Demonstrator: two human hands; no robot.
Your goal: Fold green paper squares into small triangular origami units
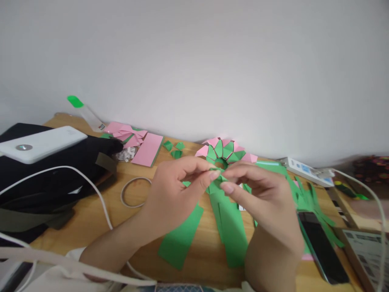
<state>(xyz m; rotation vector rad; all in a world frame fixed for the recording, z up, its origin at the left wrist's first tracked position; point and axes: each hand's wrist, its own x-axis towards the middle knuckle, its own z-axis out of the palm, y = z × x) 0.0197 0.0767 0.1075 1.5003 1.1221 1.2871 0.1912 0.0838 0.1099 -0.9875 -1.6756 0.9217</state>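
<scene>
Between the fingertips of both hands is a small folded piece of green paper (223,178), partly covered by the fingers. My left hand (182,184) pinches its left end with thumb and forefinger. My right hand (264,190) closes thumb and fingers on its right side. Just behind the hands lies a ring of folded pink and green paper (223,149), its front part hidden. Below them, green paper strips (232,235) rest on the wooden table, with another green strip (181,239) to the left.
Small green folded pieces (176,154), a pink paper sheet (148,149) and a tape ring (135,192) lie left of centre. A white power bank (42,144) sits on a black bag (60,178). At right are a phone (323,247) and a power strip (306,171). White cables cross the left side.
</scene>
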